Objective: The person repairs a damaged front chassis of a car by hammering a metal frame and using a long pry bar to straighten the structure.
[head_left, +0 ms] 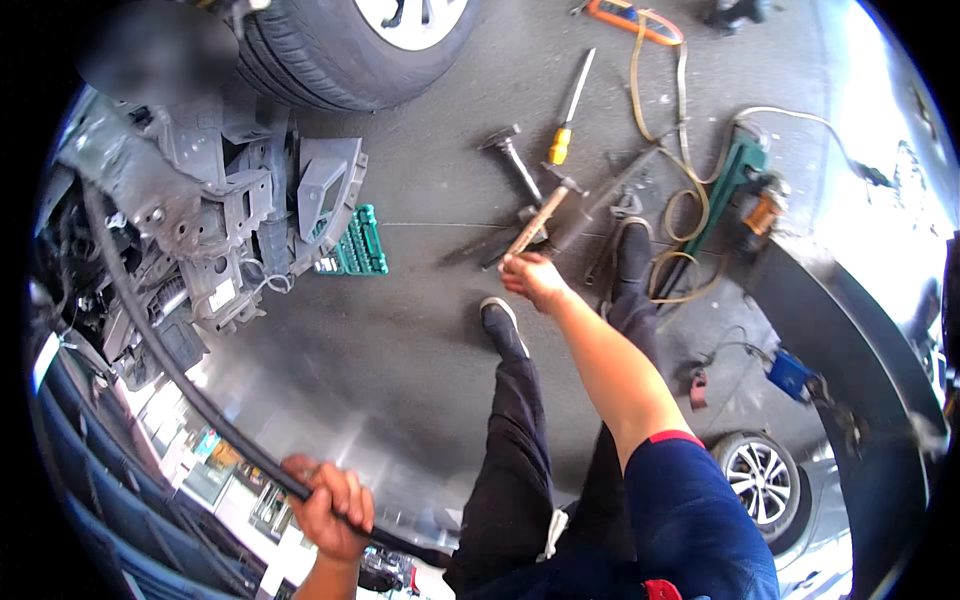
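My right hand [537, 282] is closed around the lower end of a hammer's wooden handle [540, 222]. The hammer's head points away from me, above other tools on the floor. At the lower left, my left hand [330, 505] wraps round a long dark bar [235, 440]. That bar runs from beside the stripped front of a car [215, 190] down toward my legs; whether it is loose or fixed I cannot tell. Just beyond the hammer lies a second hammer with a metal shaft [518, 165]. Past it is a yellow-handled screwdriver [568, 115].
A green socket-set case [365, 245] sits beside the car, near a tyre [330, 60]. Right of my feet, a pale hose [705, 215] loops around a green metal tool [735, 170]. A dark post [840, 330], a blue box [793, 375] and another wheel [765, 480] are at right.
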`<act>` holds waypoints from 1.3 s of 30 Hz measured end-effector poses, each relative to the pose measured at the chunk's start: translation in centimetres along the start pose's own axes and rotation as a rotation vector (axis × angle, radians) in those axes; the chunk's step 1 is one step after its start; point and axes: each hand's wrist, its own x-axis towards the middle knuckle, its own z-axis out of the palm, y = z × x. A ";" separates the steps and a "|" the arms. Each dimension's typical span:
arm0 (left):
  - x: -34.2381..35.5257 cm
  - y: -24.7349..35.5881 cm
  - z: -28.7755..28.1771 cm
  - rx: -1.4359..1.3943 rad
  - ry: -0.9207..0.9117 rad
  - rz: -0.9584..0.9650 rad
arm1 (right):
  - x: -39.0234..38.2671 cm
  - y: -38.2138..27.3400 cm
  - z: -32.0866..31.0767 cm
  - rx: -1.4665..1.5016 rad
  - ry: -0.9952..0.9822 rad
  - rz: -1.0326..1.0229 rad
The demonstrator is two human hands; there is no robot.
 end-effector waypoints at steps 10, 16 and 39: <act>-0.2 1.6 4.2 0.154 0.242 -0.133 | 23.2 6.8 3.1 0.104 0.333 0.199; 0.4 0.4 4.3 0.225 0.316 -0.145 | 31.3 9.7 -6.2 -0.452 0.619 0.348; -8.2 0.4 6.7 0.320 0.299 0.047 | -18.4 -14.5 -1.2 0.077 0.042 0.235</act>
